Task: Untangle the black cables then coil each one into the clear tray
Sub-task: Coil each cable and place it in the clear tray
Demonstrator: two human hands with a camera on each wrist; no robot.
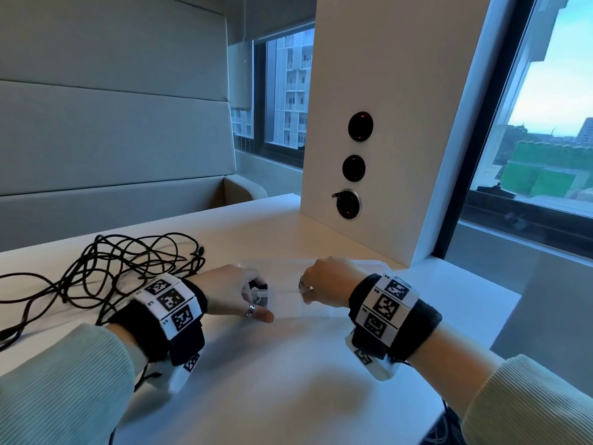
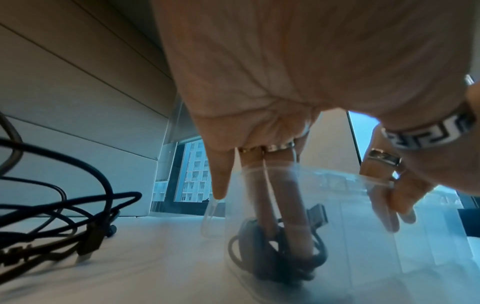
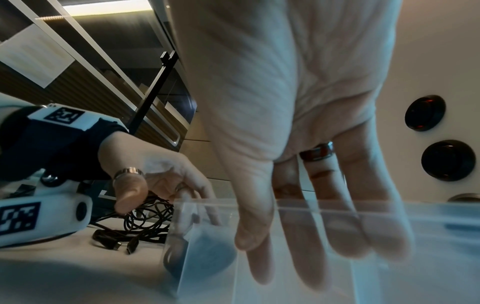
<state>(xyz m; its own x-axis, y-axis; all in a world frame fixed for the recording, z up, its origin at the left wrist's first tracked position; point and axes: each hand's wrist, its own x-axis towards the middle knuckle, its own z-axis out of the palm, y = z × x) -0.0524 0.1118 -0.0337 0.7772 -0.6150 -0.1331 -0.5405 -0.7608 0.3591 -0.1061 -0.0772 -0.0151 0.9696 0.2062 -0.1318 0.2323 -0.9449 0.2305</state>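
A clear tray (image 1: 282,268) stands on the white table between my hands. My left hand (image 1: 237,290) reaches into its left end, and straight fingers (image 2: 293,205) press down on a small coiled black cable (image 2: 280,263) on the tray floor; its thumb stays outside. My right hand (image 1: 324,281) pinches the tray's near wall (image 3: 428,226), thumb outside and fingers (image 3: 345,226) inside. A loose tangle of black cables (image 1: 112,271) lies on the table left of the tray, its plugs (image 3: 122,244) showing in the right wrist view.
A white pillar with round black sockets (image 1: 359,126) rises right behind the tray. Windows run along the back and right. A padded bench back (image 1: 112,139) stands beyond the table's left edge. Bare table top (image 1: 288,364) lies in front of the tray.
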